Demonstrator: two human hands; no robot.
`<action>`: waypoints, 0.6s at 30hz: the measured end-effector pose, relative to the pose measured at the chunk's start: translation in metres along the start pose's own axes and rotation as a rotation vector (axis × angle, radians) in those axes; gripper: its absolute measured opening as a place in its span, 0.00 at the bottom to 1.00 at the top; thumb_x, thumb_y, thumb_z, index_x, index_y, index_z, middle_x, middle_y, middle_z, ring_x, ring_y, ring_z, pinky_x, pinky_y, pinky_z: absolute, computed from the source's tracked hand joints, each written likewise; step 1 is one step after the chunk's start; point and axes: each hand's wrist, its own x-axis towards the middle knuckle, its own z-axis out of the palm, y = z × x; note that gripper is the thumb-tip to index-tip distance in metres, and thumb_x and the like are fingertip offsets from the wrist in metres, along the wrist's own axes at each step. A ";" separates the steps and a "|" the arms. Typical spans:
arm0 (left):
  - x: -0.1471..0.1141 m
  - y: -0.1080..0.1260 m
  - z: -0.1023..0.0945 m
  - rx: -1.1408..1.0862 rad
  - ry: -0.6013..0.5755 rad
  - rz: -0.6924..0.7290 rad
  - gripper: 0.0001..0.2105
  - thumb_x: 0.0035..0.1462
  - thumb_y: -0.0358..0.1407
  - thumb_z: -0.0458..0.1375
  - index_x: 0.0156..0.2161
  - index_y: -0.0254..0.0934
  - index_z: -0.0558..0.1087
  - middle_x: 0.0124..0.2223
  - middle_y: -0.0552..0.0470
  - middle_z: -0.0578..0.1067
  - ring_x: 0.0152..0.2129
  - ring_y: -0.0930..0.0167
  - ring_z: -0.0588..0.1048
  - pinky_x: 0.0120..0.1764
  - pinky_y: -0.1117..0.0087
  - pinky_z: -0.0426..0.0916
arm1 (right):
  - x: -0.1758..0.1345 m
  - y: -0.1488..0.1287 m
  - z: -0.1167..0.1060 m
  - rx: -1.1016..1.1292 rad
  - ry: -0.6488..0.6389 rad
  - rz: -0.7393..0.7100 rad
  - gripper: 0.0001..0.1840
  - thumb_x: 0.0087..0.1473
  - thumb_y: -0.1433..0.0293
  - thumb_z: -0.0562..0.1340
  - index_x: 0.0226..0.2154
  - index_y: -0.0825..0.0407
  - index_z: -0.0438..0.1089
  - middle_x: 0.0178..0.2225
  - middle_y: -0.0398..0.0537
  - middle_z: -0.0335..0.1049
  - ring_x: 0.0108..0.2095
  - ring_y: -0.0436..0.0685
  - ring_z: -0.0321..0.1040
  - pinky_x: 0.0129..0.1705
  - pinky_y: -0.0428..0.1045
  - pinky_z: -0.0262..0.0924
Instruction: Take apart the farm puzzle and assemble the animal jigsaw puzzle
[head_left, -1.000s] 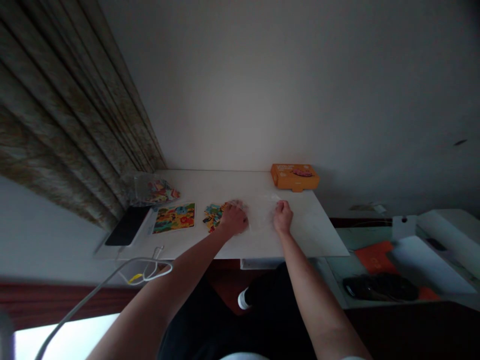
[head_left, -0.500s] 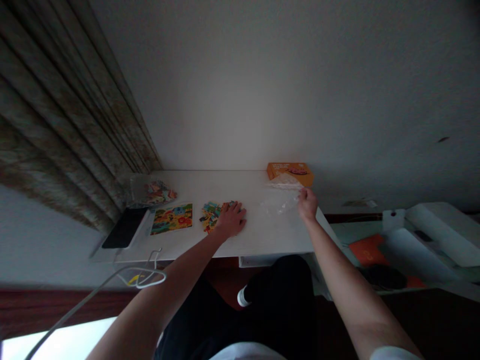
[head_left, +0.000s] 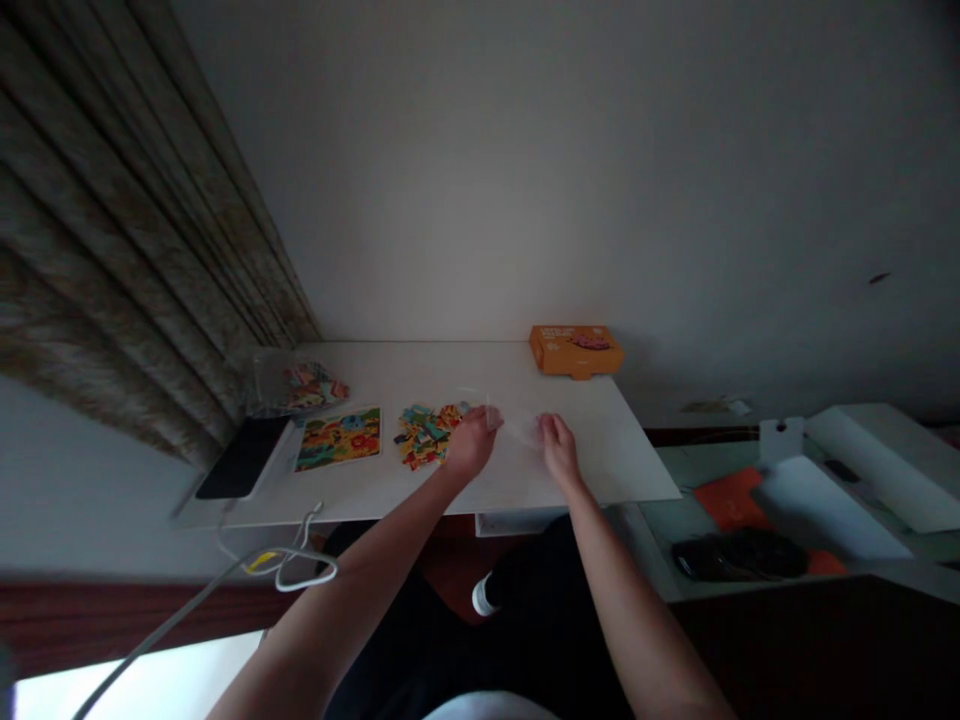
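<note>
The wall point(head_left: 480, 180) rises in front of me, and the curtain point(head_left: 142, 220) hangs down its left side. My white worktop point(head_left: 622, 460) meets the wall along its back edge. Lower down, past its right end, sits a white box point(head_left: 885, 455). The orange box point(head_left: 576, 350) lies at the worktop's back right corner, near the wall. At the back left, close to the curtain, is a see-through packet point(head_left: 315, 385) with colourful bits inside; a black device point(head_left: 244, 457) lies flat in front of it, and just right of that lies the picture card point(head_left: 339, 438). The clear bag point(head_left: 517, 425) spans the space between my hands, above the worktop's middle. My left hand point(head_left: 474, 440) is closed, gripping the bag's left end; my right hand point(head_left: 560, 445) pinches its right end. The loose pieces point(head_left: 424, 438) lie heaped between the card and my left hand, which partly covers the heap's right edge; whether it touches them I can't tell.
</note>
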 end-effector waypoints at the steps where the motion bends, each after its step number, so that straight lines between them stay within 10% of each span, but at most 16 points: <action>1: 0.001 -0.002 -0.005 0.015 -0.008 0.003 0.11 0.68 0.29 0.51 0.46 0.38 0.76 0.49 0.44 0.79 0.48 0.65 0.77 0.52 0.64 0.73 | -0.003 0.002 0.004 -0.071 -0.015 -0.033 0.31 0.58 0.38 0.55 0.37 0.48 0.72 0.37 0.52 0.77 0.39 0.60 0.74 0.43 0.54 0.68; 10: 0.012 -0.047 -0.082 0.245 0.115 0.001 0.11 0.64 0.28 0.54 0.46 0.38 0.77 0.46 0.45 0.78 0.46 0.63 0.77 0.49 0.66 0.73 | -0.008 0.004 0.002 -0.351 -0.228 -0.192 0.23 0.63 0.51 0.55 0.35 0.49 0.76 0.35 0.54 0.79 0.35 0.62 0.75 0.41 0.54 0.67; 18: 0.018 -0.142 -0.148 0.332 0.239 -0.269 0.17 0.66 0.33 0.49 0.56 0.36 0.73 0.53 0.43 0.78 0.47 0.63 0.78 0.54 0.62 0.72 | -0.012 0.006 0.000 -0.364 -0.218 -0.214 0.22 0.63 0.53 0.55 0.36 0.50 0.77 0.36 0.56 0.80 0.35 0.62 0.75 0.40 0.54 0.67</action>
